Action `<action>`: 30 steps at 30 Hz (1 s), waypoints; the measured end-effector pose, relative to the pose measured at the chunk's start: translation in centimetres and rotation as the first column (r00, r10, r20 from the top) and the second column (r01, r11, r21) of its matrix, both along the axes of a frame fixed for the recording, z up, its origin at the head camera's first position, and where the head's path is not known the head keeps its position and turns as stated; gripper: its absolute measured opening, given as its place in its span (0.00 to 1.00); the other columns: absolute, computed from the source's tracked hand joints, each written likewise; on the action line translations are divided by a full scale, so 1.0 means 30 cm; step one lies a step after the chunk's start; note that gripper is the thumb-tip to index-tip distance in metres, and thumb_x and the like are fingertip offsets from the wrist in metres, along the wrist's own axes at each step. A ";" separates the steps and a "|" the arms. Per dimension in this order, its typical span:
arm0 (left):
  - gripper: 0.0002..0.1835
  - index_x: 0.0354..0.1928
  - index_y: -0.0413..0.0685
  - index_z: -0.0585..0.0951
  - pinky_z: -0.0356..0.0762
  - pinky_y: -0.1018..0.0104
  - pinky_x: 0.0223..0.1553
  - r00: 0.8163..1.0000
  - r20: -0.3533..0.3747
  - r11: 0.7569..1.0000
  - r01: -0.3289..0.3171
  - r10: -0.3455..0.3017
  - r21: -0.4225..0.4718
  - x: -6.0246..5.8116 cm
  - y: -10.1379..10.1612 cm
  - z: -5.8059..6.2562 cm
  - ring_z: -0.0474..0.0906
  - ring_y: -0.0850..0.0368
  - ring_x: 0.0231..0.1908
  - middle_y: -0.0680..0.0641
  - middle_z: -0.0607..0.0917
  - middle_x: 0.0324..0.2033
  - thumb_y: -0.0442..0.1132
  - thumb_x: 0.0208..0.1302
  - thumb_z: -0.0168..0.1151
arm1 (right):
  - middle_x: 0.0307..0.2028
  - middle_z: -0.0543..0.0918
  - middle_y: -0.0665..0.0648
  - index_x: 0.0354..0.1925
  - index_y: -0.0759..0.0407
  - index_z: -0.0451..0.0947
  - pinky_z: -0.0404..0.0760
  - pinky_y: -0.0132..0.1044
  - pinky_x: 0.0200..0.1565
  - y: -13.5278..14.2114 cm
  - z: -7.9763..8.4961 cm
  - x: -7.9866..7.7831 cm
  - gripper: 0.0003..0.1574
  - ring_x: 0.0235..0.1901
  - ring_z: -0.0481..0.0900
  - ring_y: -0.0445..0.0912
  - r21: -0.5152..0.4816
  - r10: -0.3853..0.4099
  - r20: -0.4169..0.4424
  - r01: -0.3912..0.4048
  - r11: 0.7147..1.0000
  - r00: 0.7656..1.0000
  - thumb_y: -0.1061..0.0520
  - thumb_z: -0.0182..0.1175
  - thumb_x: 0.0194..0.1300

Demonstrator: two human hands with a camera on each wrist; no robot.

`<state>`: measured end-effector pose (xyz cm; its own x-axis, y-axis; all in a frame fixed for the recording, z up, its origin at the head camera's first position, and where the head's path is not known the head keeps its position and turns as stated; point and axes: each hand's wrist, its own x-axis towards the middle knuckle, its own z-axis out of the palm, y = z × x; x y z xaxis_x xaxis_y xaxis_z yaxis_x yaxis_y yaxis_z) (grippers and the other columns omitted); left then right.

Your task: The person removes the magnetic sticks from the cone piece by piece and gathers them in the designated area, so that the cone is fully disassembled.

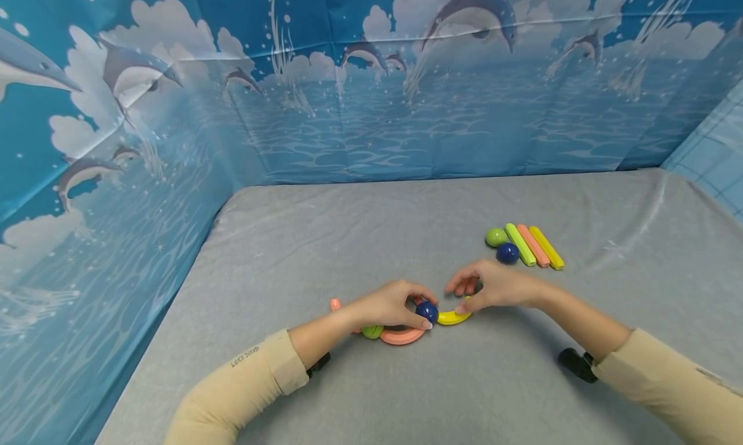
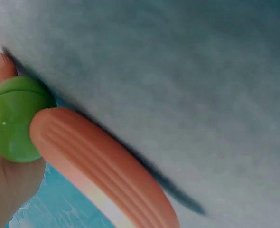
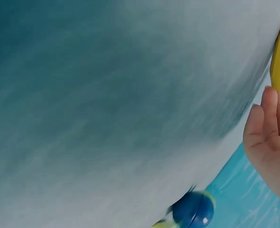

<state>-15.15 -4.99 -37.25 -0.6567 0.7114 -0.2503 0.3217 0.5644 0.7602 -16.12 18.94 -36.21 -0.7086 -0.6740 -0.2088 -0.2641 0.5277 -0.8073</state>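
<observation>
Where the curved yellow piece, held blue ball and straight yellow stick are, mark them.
Curved yellow piece (image 1: pixel 450 318): head view, middle of its bowed part.
Held blue ball (image 1: pixel 427 313): head view, middle of its visible side.
Straight yellow stick (image 1: pixel 546 247): head view, midway along its upper face.

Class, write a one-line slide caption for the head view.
Left hand holding a blue ball, right hand touching the yellow curved piece beside it.

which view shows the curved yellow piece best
The head view: most of the curved yellow piece shows, beside a blue ball; the right hand hides a bit. The right wrist view shows only an edge-cropped part; the left wrist view, none.
</observation>
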 end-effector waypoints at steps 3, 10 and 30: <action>0.22 0.53 0.48 0.80 0.71 0.75 0.40 1.000 -0.003 1.000 0.010 -0.010 0.006 -0.004 -0.002 -0.003 0.73 0.67 0.39 0.55 0.80 0.41 0.40 0.55 0.69 | 0.34 0.79 0.53 0.43 0.62 0.80 0.74 0.33 0.38 -0.017 -0.008 -0.004 0.19 0.36 0.74 0.45 0.010 0.075 -0.030 -0.075 0.997 0.997 0.55 0.69 0.53; 0.21 0.52 0.47 0.80 0.71 0.75 0.40 1.000 0.017 0.999 0.019 -0.020 0.036 -0.010 -0.005 -0.011 0.73 0.66 0.37 0.56 0.80 0.38 0.38 0.54 0.69 | 0.31 0.79 0.52 0.42 0.64 0.81 0.74 0.31 0.35 -0.042 -0.011 -0.007 0.17 0.32 0.73 0.43 0.026 0.150 -0.040 -0.149 0.989 0.988 0.59 0.68 0.52; 0.20 0.51 0.45 0.80 0.72 0.75 0.39 0.998 0.062 0.998 0.008 -0.012 0.061 -0.013 -0.006 -0.007 0.74 0.65 0.37 0.56 0.81 0.37 0.36 0.55 0.69 | 0.23 0.73 0.45 0.39 0.58 0.81 0.69 0.27 0.27 -0.052 -0.015 0.003 0.08 0.24 0.69 0.36 -0.002 0.276 -0.036 -0.276 0.961 0.961 0.58 0.64 0.59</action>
<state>-15.53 -5.17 -37.47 -0.6337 0.7331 -0.2467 0.2781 0.5136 0.8117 -16.02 17.39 -36.68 -0.5019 -0.8456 -0.1821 -0.4265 0.4251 -0.7984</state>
